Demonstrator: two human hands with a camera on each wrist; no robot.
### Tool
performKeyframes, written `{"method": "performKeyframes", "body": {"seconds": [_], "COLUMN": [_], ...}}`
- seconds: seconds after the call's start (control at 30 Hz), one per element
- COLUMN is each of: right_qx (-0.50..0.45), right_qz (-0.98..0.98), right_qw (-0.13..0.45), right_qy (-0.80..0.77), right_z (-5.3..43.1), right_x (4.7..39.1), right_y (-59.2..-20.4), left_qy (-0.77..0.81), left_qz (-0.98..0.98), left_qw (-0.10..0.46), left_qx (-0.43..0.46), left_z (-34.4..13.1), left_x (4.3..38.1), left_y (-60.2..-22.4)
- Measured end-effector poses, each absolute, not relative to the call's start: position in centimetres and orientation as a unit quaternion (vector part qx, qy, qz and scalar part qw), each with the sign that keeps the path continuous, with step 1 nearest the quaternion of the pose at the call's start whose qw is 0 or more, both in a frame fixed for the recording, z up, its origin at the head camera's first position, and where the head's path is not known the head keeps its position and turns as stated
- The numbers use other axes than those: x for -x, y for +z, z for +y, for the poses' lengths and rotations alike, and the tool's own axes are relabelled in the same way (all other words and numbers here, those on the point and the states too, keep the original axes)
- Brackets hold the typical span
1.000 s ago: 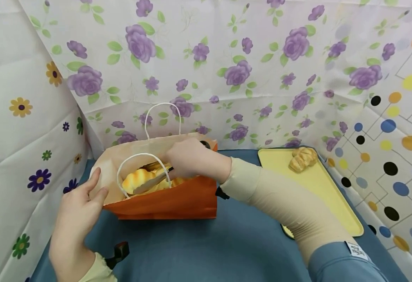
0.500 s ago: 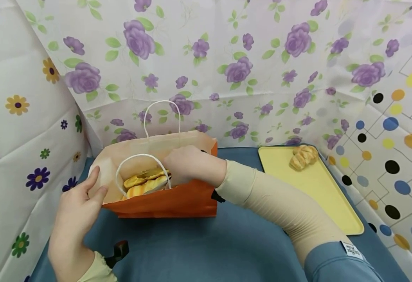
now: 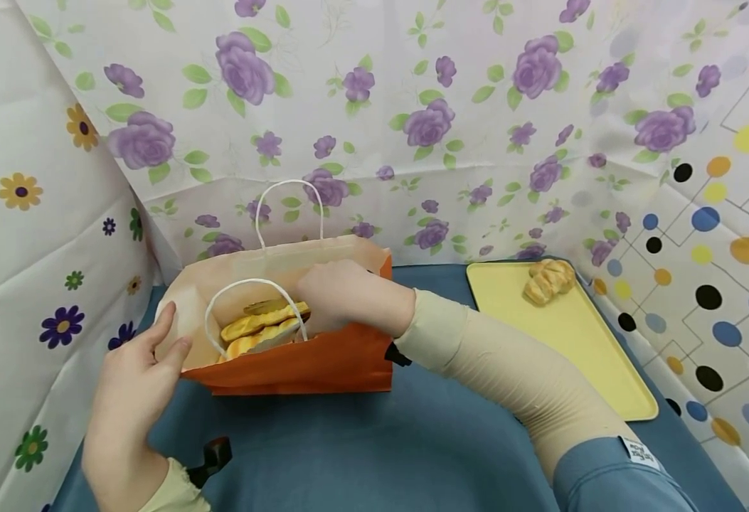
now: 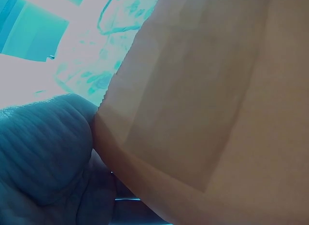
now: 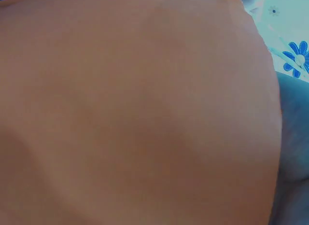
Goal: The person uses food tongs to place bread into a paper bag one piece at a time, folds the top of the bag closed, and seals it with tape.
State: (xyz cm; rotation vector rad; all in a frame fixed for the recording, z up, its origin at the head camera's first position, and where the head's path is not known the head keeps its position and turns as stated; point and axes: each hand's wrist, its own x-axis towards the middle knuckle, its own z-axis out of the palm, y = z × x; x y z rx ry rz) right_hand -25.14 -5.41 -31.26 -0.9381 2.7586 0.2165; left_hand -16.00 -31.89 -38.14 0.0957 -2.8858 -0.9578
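An orange paper bag with white cord handles lies tilted on the blue cloth, its mouth toward me. Several yellow bread pieces with ridged, toasted tops show inside. My left hand holds the bag's left edge, thumb and forefinger at the rim. In the left wrist view, the brown paper panel fills most of the picture beside that hand. My right hand is inside the mouth, gripping tongs, whose grey metal arm lies against the bread. Its fingers are largely hidden; paper covers most of the right wrist view.
A yellow tray stands at the right, partly behind my right forearm. One golden braided bread roll lies at its far end. Flowered and dotted sheets hang close behind and at both sides.
My right hand has gone a little deeper into the bag with the tongs, and the bread near their tips sits lower. My left hand keeps its place on the bag's edge.
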Motion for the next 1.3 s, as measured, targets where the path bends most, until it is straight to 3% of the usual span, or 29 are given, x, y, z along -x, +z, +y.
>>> {"method": "performKeyframes", "body": {"seconds": [0.5,0.93,1.3], "right_qx": [0.323,0.279,0.233], "right_qz": [0.943,0.939,0.912], "right_qw": [0.076,-0.064,-0.12], "right_qy": [-0.006,-0.19,-0.314], "right_z": [-2.7,5.2,11.6], "right_x": [24.6,22.8,21.5], "right_y": [-30.3,-32.0,-33.3], "left_qy": [-0.304,-0.314,-0.31], "left_qz": [-0.95,-0.947,-0.949], "left_qw": [0.067,0.059,0.049], "left_qx": [-0.027,-0.027,-0.03], "left_z": [-32.2,-32.1,-32.0], "left_x": [15.8,15.8,15.9], "left_y": [-38.2,-38.5,-38.2]}}
